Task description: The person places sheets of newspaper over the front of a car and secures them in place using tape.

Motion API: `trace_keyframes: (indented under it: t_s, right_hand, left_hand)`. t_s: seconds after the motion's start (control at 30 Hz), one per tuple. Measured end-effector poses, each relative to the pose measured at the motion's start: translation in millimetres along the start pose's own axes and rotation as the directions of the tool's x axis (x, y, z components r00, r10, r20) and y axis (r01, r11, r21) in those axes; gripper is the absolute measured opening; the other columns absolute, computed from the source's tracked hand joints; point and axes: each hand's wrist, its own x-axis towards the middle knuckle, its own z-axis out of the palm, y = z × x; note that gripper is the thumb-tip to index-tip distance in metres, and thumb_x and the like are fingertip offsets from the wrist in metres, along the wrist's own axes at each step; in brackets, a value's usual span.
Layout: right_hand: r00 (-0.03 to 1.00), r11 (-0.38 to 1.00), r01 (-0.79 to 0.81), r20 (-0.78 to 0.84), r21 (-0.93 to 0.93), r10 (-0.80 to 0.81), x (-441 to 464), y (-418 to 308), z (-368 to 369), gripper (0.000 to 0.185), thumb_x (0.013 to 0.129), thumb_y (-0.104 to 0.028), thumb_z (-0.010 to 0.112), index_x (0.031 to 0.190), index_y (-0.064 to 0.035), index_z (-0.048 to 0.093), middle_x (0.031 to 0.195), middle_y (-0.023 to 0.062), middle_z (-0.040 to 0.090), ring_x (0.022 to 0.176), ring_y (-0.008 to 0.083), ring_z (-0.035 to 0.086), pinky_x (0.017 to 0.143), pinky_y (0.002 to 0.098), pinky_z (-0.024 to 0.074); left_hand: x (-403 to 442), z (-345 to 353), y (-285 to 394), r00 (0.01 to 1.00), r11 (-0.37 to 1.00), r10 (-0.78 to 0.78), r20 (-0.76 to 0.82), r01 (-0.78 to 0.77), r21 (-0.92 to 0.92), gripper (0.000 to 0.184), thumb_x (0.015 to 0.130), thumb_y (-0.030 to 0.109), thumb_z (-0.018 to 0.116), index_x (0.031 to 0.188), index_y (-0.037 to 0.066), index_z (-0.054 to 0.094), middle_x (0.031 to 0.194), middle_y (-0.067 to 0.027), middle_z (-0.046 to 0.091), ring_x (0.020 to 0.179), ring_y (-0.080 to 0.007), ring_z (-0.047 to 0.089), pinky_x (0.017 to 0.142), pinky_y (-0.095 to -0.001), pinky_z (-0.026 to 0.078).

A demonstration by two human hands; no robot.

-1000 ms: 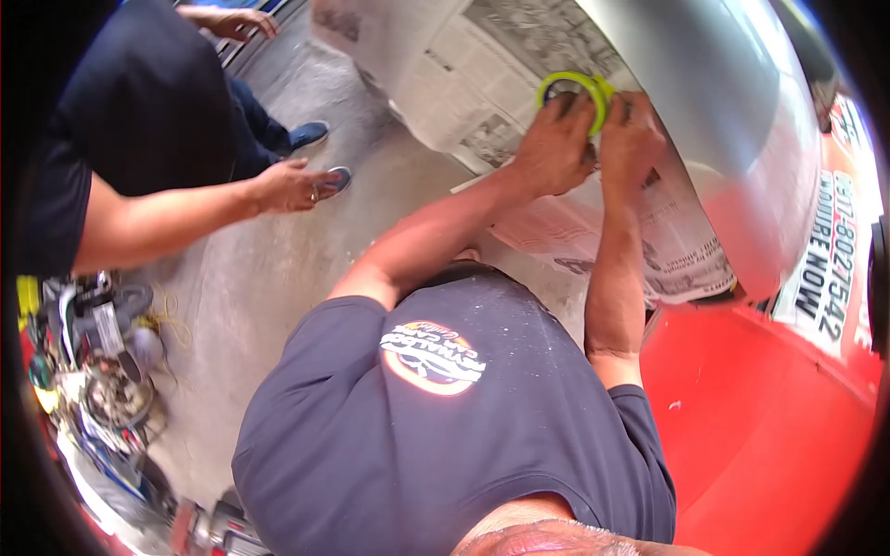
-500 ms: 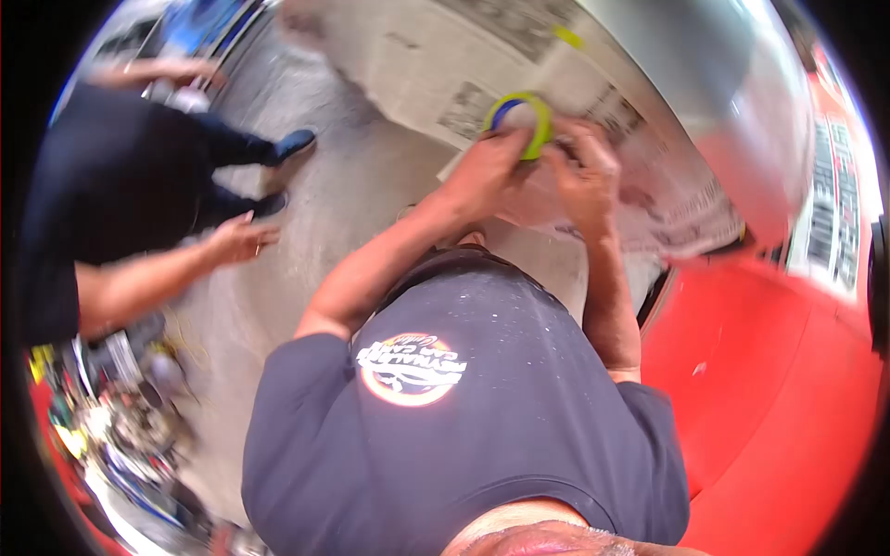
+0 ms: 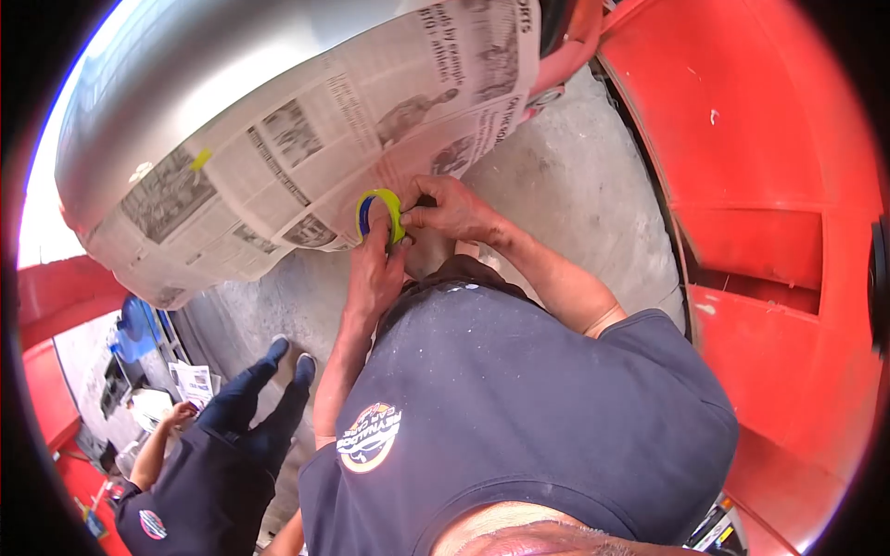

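Note:
My left hand (image 3: 375, 271) is closed on a yellow-green tape roll (image 3: 393, 206) with a blue inner ring. At the roll's right side is my right hand (image 3: 454, 211), its thumb and fingers pinched together; what is between them is too small to tell. Both hands are in front of newspaper sheets (image 3: 324, 167) that cover the lower part of a silver curved vehicle panel (image 3: 204, 69). A small yellow-green tape piece (image 3: 200, 159) sticks to the newspaper at the left.
A co-worker in dark clothes (image 3: 209, 473) stands at the lower left, one hand near a folded newspaper (image 3: 192, 382). Red panels (image 3: 760, 139) rise on the right, beyond the grey concrete floor (image 3: 575, 176). A blue object (image 3: 137, 329) is at the left.
The view has turned, so the covered panel now spans the upper left and the co-worker appears lower left. The tape roll and both hands have moved away from the taped spot on the newspaper.

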Motion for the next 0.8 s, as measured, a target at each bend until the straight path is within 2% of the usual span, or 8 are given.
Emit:
trace_keyframes:
  t_s: [0.13, 0.23, 0.33, 0.43, 0.53, 0.63, 0.73, 0.8]
  right_hand:
    - [0.998, 0.993, -0.034, -0.058, -0.116, 0.027, -36, 4, -49, 0.015, 0.082, -0.004, 0.074, 0.094, 0.0016, 0.066, 0.091, 0.0102, 0.069, 0.088, 0.0198, 0.068, 0.082, 0.0340, 0.0537]
    - [0.927, 0.924, 0.250, -0.204, -0.290, -0.315, -64, 4, -76, 0.021, 0.080, -0.002, 0.072, 0.101, 0.0010, 0.068, 0.091, 0.0142, 0.070, 0.089, 0.0279, 0.069, 0.081, 0.0372, 0.0549]
    - [0.929, 0.928, 0.222, -0.223, -0.298, -0.294, -82, 13, -103, 0.025, 0.082, -0.003, 0.070, 0.106, 0.0004, 0.067, 0.097, 0.0193, 0.070, 0.094, 0.0374, 0.068, 0.081, 0.0426, 0.0547]
    - [0.909, 0.923, 0.220, -0.277, -0.317, -0.312, -99, 32, -122, 0.029, 0.082, -0.002, 0.069, 0.111, -0.0018, 0.067, 0.100, 0.0196, 0.071, 0.094, 0.0366, 0.069, 0.082, 0.0418, 0.0558]
    - [0.938, 0.967, 0.182, -0.264, -0.179, -0.225, -110, 49, -140, 0.031, 0.083, -0.003, 0.068, 0.114, -0.0027, 0.065, 0.100, 0.0196, 0.070, 0.092, 0.0365, 0.070, 0.082, 0.0423, 0.0554]
    - [0.975, 0.993, 0.080, -0.201, -0.089, -0.097, -115, 54, -155, 0.032, 0.084, -0.005, 0.067, 0.116, -0.0038, 0.061, 0.099, 0.0195, 0.070, 0.093, 0.0366, 0.070, 0.081, 0.0432, 0.0548]
    - [0.966, 0.991, 0.054, -0.244, -0.123, -0.083, -112, 69, -148, 0.033, 0.086, -0.005, 0.068, 0.118, -0.0048, 0.063, 0.096, 0.0186, 0.069, 0.087, 0.0316, 0.070, 0.077, 0.0385, 0.0555]
    - [0.946, 0.978, 0.155, -0.264, -0.141, -0.188, -111, 72, -146, 0.029, 0.087, -0.006, 0.068, 0.115, -0.0038, 0.063, 0.095, 0.0187, 0.069, 0.085, 0.0332, 0.069, 0.077, 0.0390, 0.0551]
  left_hand:
    - [15, 52, 22, 1.000, 0.999, 0.000, 0.015, -0.001, 0.041, 0.024, 0.093, 0.008, 0.062, 0.116, 0.001, 0.056, 0.097, -0.0194, 0.072, 0.093, -0.0394, 0.070, 0.077, -0.0437, 0.052]
    - [26, 89, 35, 0.998, 0.996, 0.065, 0.011, -0.066, 0.054, 0.022, 0.094, 0.009, 0.062, 0.113, 0.001, 0.057, 0.095, -0.0195, 0.072, 0.091, -0.0390, 0.070, 0.076, -0.0436, 0.052]
    - [38, 116, 51, 0.997, 0.997, 0.027, 0.069, -0.032, 0.074, 0.022, 0.093, 0.010, 0.062, 0.112, 0.000, 0.057, 0.091, -0.0205, 0.071, 0.090, -0.0399, 0.070, 0.075, -0.0446, 0.052]
    - [48, 137, 63, 0.984, 0.983, 0.029, 0.175, -0.060, 0.173, 0.023, 0.092, 0.013, 0.063, 0.110, 0.000, 0.057, 0.089, -0.0248, 0.068, 0.088, -0.0448, 0.068, 0.073, -0.0476, 0.050]
    - [58, 153, 66, 0.963, 0.953, -0.071, 0.258, -0.011, 0.302, 0.029, 0.091, 0.015, 0.065, 0.115, -0.001, 0.061, 0.096, -0.0208, 0.073, 0.090, -0.0366, 0.072, 0.076, -0.0418, 0.052]
    - [67, 163, 62, 0.959, 0.958, -0.039, 0.280, -0.044, 0.284, 0.028, 0.090, 0.014, 0.064, 0.113, -0.001, 0.060, 0.092, -0.0210, 0.072, 0.086, -0.0375, 0.071, 0.073, -0.0429, 0.051]
    - [70, 167, 62, 0.955, 0.953, -0.073, 0.288, -0.018, 0.303, 0.026, 0.090, 0.014, 0.063, 0.111, -0.001, 0.060, 0.088, -0.0213, 0.071, 0.084, -0.0376, 0.070, 0.073, -0.0425, 0.051]
    - [71, 167, 66, 0.951, 0.938, -0.078, 0.300, -0.032, 0.345, 0.025, 0.091, 0.014, 0.062, 0.111, -0.001, 0.059, 0.088, -0.0216, 0.071, 0.083, -0.0370, 0.070, 0.073, -0.0419, 0.051]
